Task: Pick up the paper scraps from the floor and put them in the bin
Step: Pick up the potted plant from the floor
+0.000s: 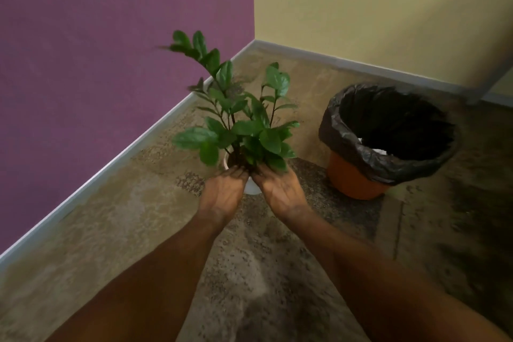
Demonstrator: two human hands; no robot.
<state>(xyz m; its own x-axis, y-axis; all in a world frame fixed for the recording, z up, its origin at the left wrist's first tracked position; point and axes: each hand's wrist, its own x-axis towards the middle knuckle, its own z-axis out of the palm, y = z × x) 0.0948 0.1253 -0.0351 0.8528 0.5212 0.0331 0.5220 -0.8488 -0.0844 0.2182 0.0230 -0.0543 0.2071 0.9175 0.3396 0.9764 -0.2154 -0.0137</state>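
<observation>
Both my hands, left (pixel 223 191) and right (pixel 277 189), cup the white pot (pixel 251 186), fingers curled on its rim; bin (pixel 358 178), scraps (pixel 379 150) inside, stands well apart toward my right hand; none visible on floor (pixel 138 216).

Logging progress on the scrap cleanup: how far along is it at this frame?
Done: white paper lies inside the orange bin with the black liner, and no scraps show on the visible floor. In hand: left hand and right hand both grip the white pot of the green plant, not paper. Left: nothing visible, though the floor beyond the frame is unseen.
</observation>
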